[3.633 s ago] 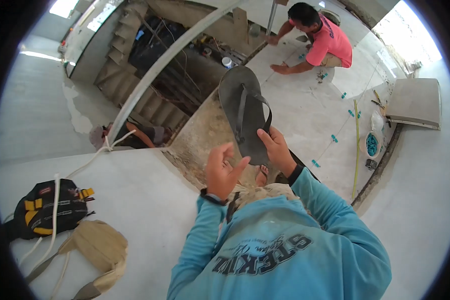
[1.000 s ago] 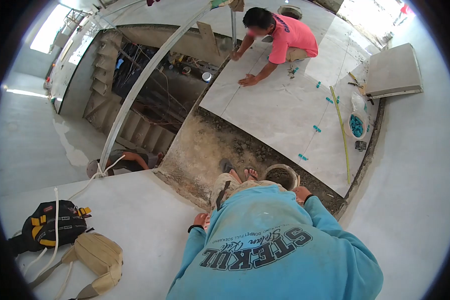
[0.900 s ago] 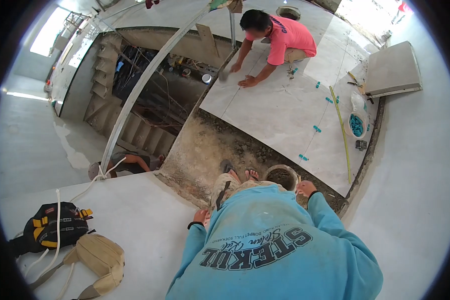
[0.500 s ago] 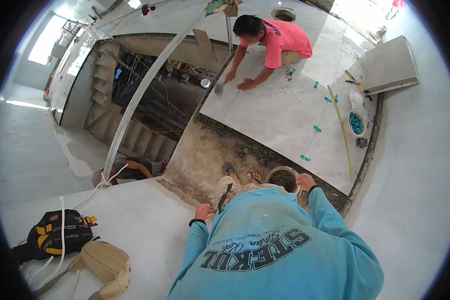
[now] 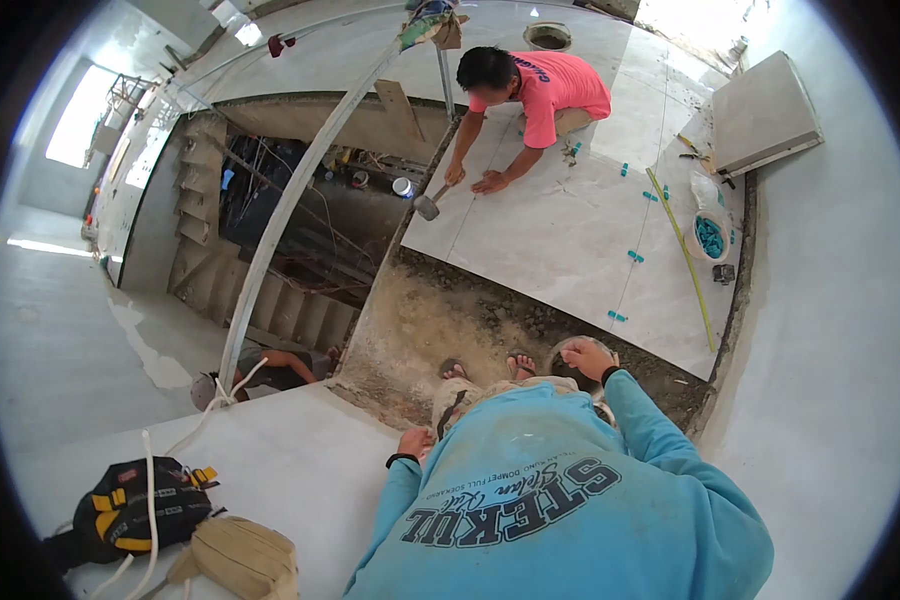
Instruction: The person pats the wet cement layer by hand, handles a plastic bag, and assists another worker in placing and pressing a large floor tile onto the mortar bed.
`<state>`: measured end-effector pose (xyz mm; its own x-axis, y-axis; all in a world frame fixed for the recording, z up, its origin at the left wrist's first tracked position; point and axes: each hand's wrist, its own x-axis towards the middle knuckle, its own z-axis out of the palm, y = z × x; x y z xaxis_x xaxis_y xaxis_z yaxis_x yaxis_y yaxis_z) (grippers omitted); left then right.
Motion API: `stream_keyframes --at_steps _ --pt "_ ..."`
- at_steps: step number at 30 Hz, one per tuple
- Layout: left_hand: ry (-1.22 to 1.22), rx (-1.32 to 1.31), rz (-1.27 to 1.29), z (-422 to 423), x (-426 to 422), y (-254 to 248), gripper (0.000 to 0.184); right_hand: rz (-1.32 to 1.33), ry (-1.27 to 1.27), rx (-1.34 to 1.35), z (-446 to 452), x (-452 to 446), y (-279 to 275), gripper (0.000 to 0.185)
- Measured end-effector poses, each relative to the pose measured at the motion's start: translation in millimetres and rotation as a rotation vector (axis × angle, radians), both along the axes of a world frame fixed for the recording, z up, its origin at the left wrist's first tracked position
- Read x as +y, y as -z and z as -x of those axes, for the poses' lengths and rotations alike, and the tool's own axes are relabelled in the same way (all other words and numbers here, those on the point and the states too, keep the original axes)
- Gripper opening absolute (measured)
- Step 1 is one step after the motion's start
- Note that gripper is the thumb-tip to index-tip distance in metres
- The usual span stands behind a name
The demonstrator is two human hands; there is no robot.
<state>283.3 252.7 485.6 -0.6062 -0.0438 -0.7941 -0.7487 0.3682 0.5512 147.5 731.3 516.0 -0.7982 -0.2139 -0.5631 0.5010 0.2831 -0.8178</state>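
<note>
Pale grey tiles [image 5: 530, 235] cover much of the room's floor, ending at a strip of rough bare concrete [image 5: 420, 320] beside the open stairs [image 5: 290, 310]. A person in a pink shirt [image 5: 565, 92] crouches on the tiles. The round bucket [image 5: 552, 361] stands on the bare strip near the wearer's feet. The hands are well apart: the right hand [image 5: 588, 356], beside the bucket's rim a second ago, now overlaps its mouth, fingers curled; the left hand [image 5: 416, 441] is low by the hip. I cannot tell whether either grips anything. The co-worker holds a mallet [image 5: 427, 208]. Dark sandals [image 5: 452, 367] are now on both feet; earlier, one was in the right hand.
</note>
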Motion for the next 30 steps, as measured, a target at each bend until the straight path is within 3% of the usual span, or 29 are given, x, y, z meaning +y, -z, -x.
stream_keyframes --at_steps 1,4,5,7,8,11,13,16,18,21,22,23,25,26,28,30 --pt "-0.243 0.004 -0.129 8.7 -0.1 -5.4 0.033 0.01 0.012 -0.001 9.5 -12.5 -8.8 0.023" --pt "-0.114 0.003 -0.09 45.2 -10.2 -16.9 0.031 -0.078 -0.349 0.152 23.0 -68.6 -23.1 0.039" --pt "-0.055 0.053 -0.083 56.5 -10.7 -22.2 0.03 -0.072 -0.345 0.149 26.5 -87.0 -21.1 0.039" --pt "0.221 0.142 -0.052 75.1 -22.2 -28.0 0.029 -0.132 -0.724 0.168 10.4 -127.7 -7.9 0.031" --pt "0.217 0.124 -0.05 79.9 -22.5 -36.4 0.029 -0.17 -0.892 0.311 2.9 -142.9 21.0 0.03" --pt "0.262 0.193 -0.123 100.1 -22.9 -50.8 0.03 -0.223 -0.825 0.261 4.0 -168.1 -21.6 0.027" --pt "0.252 0.062 -0.2 109.1 -31.0 -52.4 0.034 -0.228 -0.778 0.21 -2.4 -177.0 -32.0 0.03" --pt "0.252 -0.021 -0.203 131.0 -39.9 -45.7 0.037 -0.164 -0.488 0.121 -11.4 -183.1 -39.4 0.039" --pt "0.357 0.021 -0.127 133.5 -49.0 -32.6 0.04 -0.173 -0.519 0.085 -17.7 -183.7 -42.1 0.041" --pt "0.528 -0.06 -0.178 136.8 -37.8 -56.9 0.044 -0.142 -0.58 -0.003 -10.9 -176.0 -72.8 0.044" --pt "0.58 -0.098 -0.361 130.9 -43.0 -46.3 0.04 -0.104 -0.612 -0.059 -10.1 -178.2 -80.6 0.046" --pt "0.583 -0.097 -0.367 125.3 -42.2 -44.7 0.04 -0.109 -0.61 -0.061 -14.5 -180.3 -76.8 0.046" --pt "0.984 -0.047 -0.439 120.0 -31.4 -43.9 0.034 -0.159 -0.695 0.0 -18.9 -180.9 -74.2 0.04" --pt "0.984 -0.045 -0.441 116.1 -24.8 -48.0 0.034 -0.089 -0.685 -0.017 -18.6 -178.0 -75.1 0.04" --pt "0.87 -0.066 -0.119 110.4 -1.3 -83.7 0.029 -0.051 -0.714 -0.099 -10.3 -176.5 -77.8 0.04" --pt "0.862 0.023 -0.16 94.4 -1.3 -72.0 0.031 0.009 -0.762 -0.158 -14.7 -164.7 -52.4 0.042"
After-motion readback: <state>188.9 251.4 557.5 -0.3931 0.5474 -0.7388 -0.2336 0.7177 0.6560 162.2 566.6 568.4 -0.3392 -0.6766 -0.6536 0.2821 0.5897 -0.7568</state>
